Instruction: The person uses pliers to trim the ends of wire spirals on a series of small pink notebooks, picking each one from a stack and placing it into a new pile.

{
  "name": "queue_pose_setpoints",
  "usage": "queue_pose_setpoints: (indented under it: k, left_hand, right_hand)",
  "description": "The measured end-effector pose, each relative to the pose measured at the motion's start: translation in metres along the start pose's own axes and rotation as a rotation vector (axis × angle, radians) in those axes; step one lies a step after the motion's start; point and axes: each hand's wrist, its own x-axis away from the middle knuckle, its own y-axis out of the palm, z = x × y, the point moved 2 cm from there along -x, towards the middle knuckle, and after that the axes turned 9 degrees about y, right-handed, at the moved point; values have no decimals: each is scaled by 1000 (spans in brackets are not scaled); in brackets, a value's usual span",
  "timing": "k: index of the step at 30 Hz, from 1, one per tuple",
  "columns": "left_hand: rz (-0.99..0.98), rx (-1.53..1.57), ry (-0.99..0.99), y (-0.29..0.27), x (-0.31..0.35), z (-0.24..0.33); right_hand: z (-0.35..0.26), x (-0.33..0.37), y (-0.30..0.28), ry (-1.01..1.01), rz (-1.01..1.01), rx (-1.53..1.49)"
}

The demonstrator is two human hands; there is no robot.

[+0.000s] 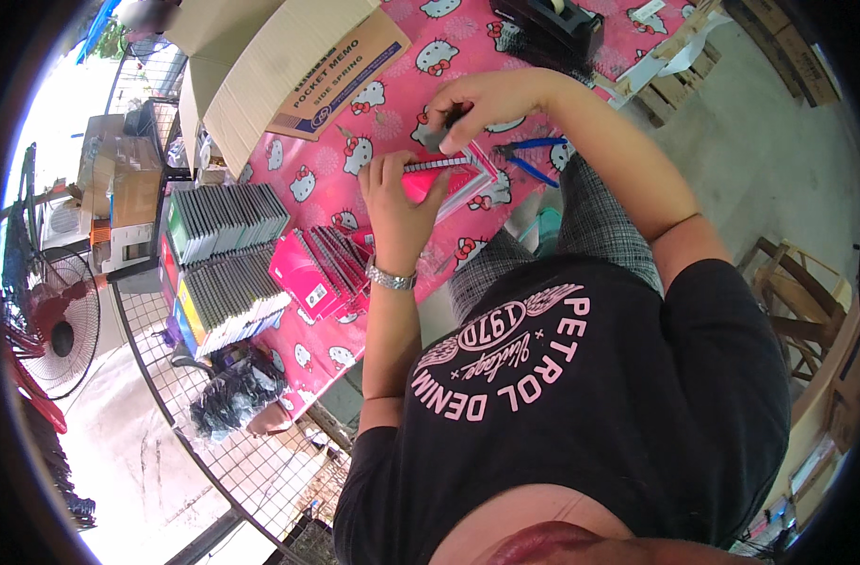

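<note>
A pink spiral notebook [454, 177] lies at the table's near edge, its binding toward the far side. My left hand [399, 202], with a metal watch on its wrist, is closed on it, fingers at the binding and thumb across the cover. Over its far edge my right hand [491, 105] is curled round a small dark grey piece [443, 135] that I cannot make out. Just right of the notebook rest blue-handled cutting pliers [534, 158]. Several more pink spiral notebooks [319, 273] are fanned out left of my left wrist.
Stacks of spiral notebooks [227, 221] stand at the left. An open cardboard box [340, 71] sits at the far left, and a black tape dispenser [548, 38] at the far right. The tablecloth [303, 184] is pink with cats. A fan [61, 325] stands beyond a wire grid.
</note>
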Motion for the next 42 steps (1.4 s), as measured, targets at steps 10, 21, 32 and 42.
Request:
queue_pose_setpoints:
  k: [10,21,32,42]
  left_hand:
    - [-39,202,-196,-14,-2,-30]
    - [69,392,-350,-6,12,-41]
    - [346,701,-629,0,33,-36]
    - [409,734,-523,11,40,-39]
  right_hand:
    - [-24,-12,7,-79,-119,-283]
    - [94,-40,-20,316,651,685]
    - [140,64,112,169,911,768]
    - [-20,40,121,-291,899,390]
